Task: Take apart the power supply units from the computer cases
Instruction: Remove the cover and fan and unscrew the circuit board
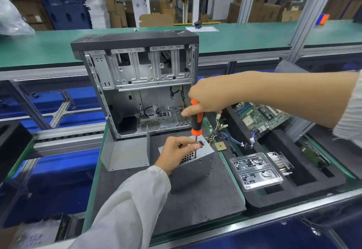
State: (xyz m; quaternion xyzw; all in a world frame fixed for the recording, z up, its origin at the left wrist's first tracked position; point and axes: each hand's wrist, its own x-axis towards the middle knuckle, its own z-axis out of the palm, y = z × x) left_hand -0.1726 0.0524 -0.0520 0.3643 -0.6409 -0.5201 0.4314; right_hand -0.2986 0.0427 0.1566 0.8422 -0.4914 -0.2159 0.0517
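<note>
A grey metal power supply unit [193, 167] stands on end on the dark mat [205, 199], its honeycomb vent facing up. My right hand [207, 98] grips the orange-and-black handle of a screwdriver [196, 120] held upright, its shaft pointing down onto the unit's top face. My left hand [177, 151] rests on the unit's top and pinches the shaft between thumb and fingers. The open, emptied computer case [141, 84] stands upright behind. The unit's cable bundle [219, 131] trails to the right.
A bent grey metal cover [125, 150] stands left of the unit. To the right a black foam tray [305, 178] holds a motherboard [262, 117], a clear plastic screw box [254, 170], a heatsink [282, 162] and a loose CPU chip [220, 146]. A green conveyor [49, 45] runs behind.
</note>
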